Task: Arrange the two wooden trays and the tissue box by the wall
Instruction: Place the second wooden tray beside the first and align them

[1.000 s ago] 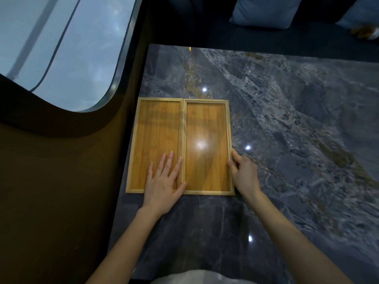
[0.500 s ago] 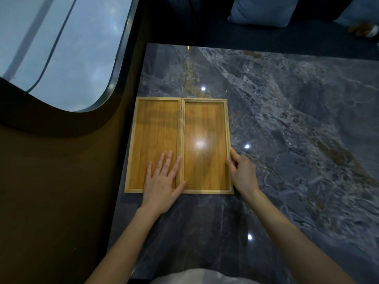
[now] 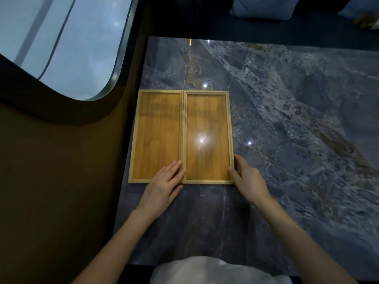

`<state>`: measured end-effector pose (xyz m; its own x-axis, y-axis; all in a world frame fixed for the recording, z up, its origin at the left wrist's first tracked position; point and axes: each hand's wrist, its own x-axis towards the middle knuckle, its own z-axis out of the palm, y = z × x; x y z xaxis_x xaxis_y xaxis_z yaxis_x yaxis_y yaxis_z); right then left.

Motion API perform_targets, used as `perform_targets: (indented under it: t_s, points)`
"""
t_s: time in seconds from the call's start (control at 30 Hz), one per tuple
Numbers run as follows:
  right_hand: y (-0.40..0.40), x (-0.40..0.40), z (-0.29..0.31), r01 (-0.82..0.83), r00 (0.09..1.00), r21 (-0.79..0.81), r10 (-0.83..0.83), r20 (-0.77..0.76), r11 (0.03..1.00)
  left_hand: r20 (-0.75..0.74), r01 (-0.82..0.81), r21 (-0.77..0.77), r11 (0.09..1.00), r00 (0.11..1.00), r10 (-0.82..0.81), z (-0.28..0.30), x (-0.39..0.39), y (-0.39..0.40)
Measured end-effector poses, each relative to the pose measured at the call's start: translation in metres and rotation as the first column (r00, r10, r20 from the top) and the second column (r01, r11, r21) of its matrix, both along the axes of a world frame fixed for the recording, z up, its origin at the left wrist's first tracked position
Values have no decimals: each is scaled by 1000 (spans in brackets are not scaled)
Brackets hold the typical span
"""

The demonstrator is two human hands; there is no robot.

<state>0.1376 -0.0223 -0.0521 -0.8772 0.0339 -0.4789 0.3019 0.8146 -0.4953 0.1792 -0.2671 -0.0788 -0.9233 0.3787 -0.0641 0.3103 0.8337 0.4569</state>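
Note:
Two shallow wooden trays lie side by side, long edges touching, on the grey marble table (image 3: 287, 119). The left tray (image 3: 158, 128) sits along the table's left edge beside the brown wall. The right tray (image 3: 207, 124) lies against it. My left hand (image 3: 164, 183) rests flat on the near right corner of the left tray, fingers together, partly past its front rim. My right hand (image 3: 246, 179) presses on the right tray's right rim near its front corner, thumb on the rim. No tissue box is in view.
A brown wall (image 3: 61, 181) with a curved window (image 3: 61, 37) runs along the table's left side. Dark seating with a blue cushion (image 3: 264, 7) lies beyond the far edge. White cloth (image 3: 205, 271) shows at the near edge.
My left hand has slid back toward me, so its fingers cover less of the left tray. The trays and my right hand have hardly shifted.

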Motion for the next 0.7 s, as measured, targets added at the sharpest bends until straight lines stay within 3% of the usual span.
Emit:
perform_targets:
  t_s: [0.33, 0.7]
  points:
    - [-6, 5, 0, -3, 1000, 49, 4, -14, 999, -93, 8, -77, 997, 996, -15, -4, -4, 1]
    - [-9, 6, -1, 16, 1000, 31, -16, -10, 999, -105, -84, 2, 996, 991, 84, -4, 3, 13]
